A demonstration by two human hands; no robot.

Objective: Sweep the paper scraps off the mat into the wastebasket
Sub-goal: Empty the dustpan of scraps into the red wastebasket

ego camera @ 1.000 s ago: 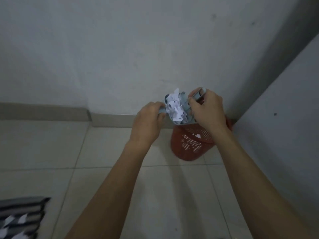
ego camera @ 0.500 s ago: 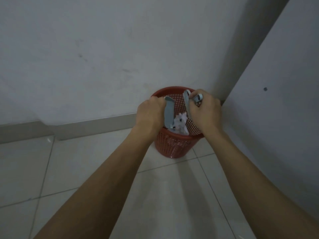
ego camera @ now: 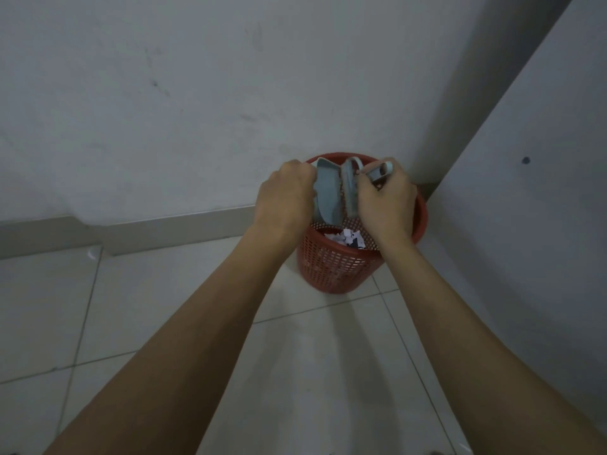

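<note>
So the left hand (ego camera: 285, 197) had its grip wrapped around the pale blue plastic dustpan (ego camera: 325, 193), tipped up steep with its mouth pointing down into the round red perforated plastic wastebasket (ego camera: 338, 269), and the right hand (ego camera: 386, 200) had its grip closed on the matching pale blue hand brush (ego camera: 350, 188), with the looped end of the brush handle (ego camera: 380, 170) poking out above the knuckles. Both were held right over the basket opening, pan and brush nearly touching. The white paper scraps (ego camera: 345, 238) were lying inside the basket, down by the near wall, and I couldn't see any clinging to the pan face from this angle. The mat wasn't in shot at all, so no telling how much was left on it. If I were doing this bit, I'd keep the pan lip below the rim (ego camera: 422, 211) and steep, then drag the bristles down the pan face toward the lip so stuck bits drop straight in. Light scraps float, so slow strokes, no flicking. The basket sat tucked in the corner on the pale tiled floor (ego camera: 170, 307), near the grey wall (ego camera: 197, 93), and looked light enough to tip if knocked.
</note>
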